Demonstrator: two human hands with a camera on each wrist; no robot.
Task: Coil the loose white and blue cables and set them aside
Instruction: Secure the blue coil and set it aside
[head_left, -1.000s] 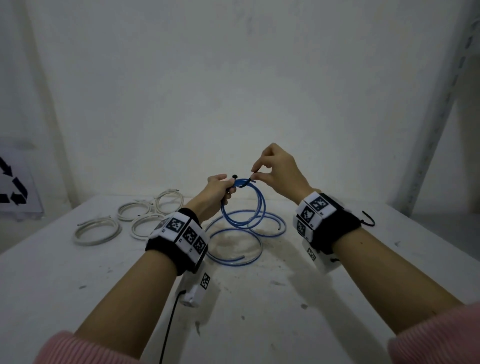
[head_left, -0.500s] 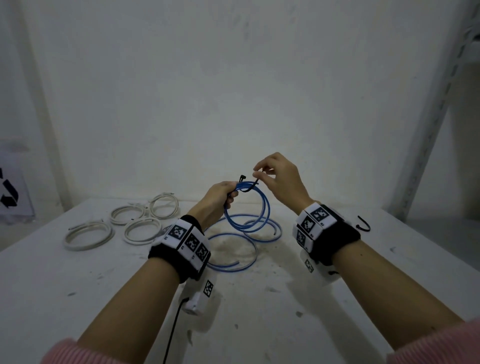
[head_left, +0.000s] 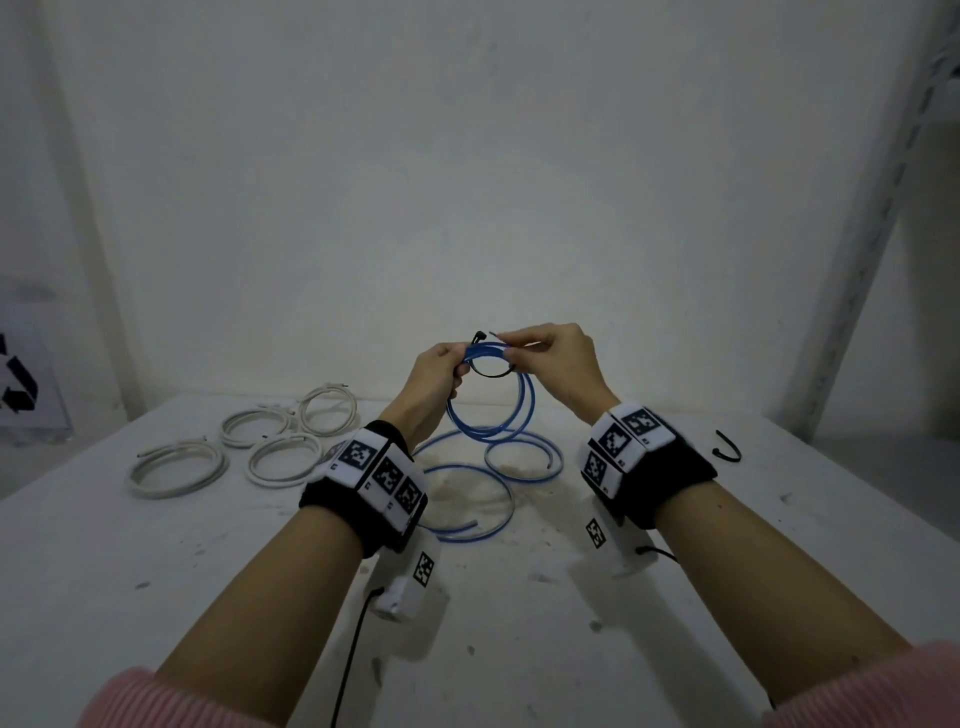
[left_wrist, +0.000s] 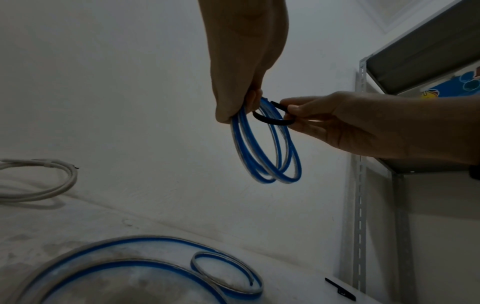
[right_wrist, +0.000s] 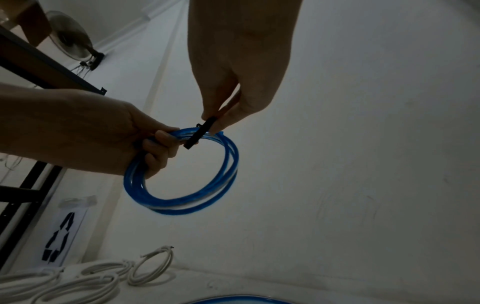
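Note:
My left hand (head_left: 457, 371) grips the top of a small blue cable coil (head_left: 522, 410) that hangs above the table. My right hand (head_left: 511, 351) pinches a black tie (head_left: 491, 373) that is looped round the coil's top strands, close beside the left fingers. In the left wrist view the tie (left_wrist: 270, 121) curves under the coil (left_wrist: 267, 164). The right wrist view shows the tie (right_wrist: 200, 131) between thumb and finger. The rest of the blue cable (head_left: 467, 499) lies in loose loops on the table, below the hands. Several white coils (head_left: 280, 457) lie at the far left.
A second black tie (head_left: 727, 449) lies on the white table (head_left: 571, 623) at the far right. A metal shelf upright (left_wrist: 361, 185) stands on the right, and a wall is close behind the table. A sheet with a recycling sign (head_left: 21, 384) hangs at the left.
The right hand has brought the black tie round the coil's top, so it now loops under the strands. Both hands stay together above the table.

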